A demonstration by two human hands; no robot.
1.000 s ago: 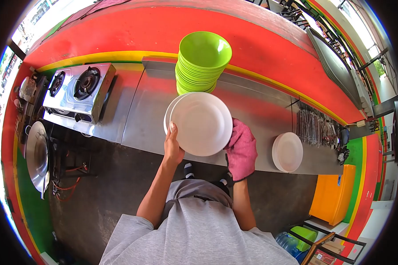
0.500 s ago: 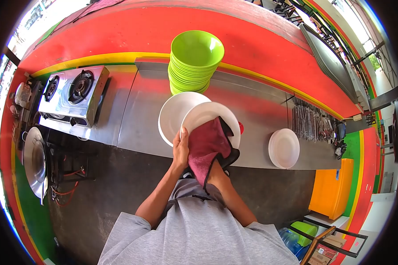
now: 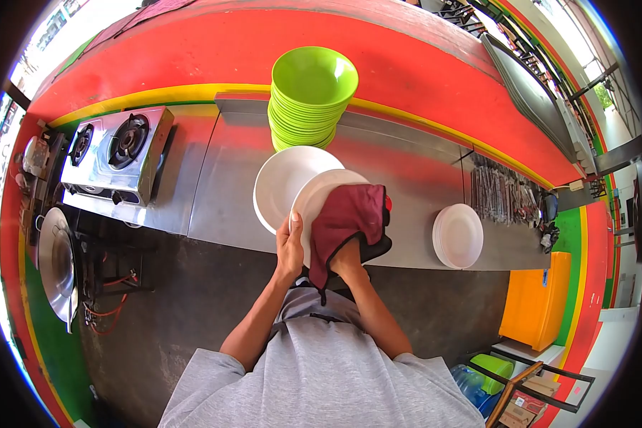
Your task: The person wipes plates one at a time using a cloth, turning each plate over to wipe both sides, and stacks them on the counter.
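My left hand (image 3: 290, 246) grips the left rim of a white plate (image 3: 308, 198), which is held up over the counter's front edge. A dark red cloth (image 3: 349, 214) with black edging covers much of the plate's right side. My right hand (image 3: 346, 260) is under the cloth, its fingers hidden, and presses the cloth on the plate. Behind the held plate sits another white plate or stack of plates (image 3: 282, 178), partly covered by it. A tall stack of lime green bowls (image 3: 310, 85) rises just beyond.
The steel counter (image 3: 228, 185) runs across, with a two-burner gas stove (image 3: 118, 157) at left. To the right are a stack of white plates (image 3: 458, 237) and a row of wrapped utensils (image 3: 503, 192). A wok (image 3: 55, 267) hangs at left; an orange cabinet (image 3: 535, 303) stands at right.
My right hand and the cloth have moved up and right across the plate, covering more of its right rim. The left hand keeps its hold on the plate, which has tilted slightly.
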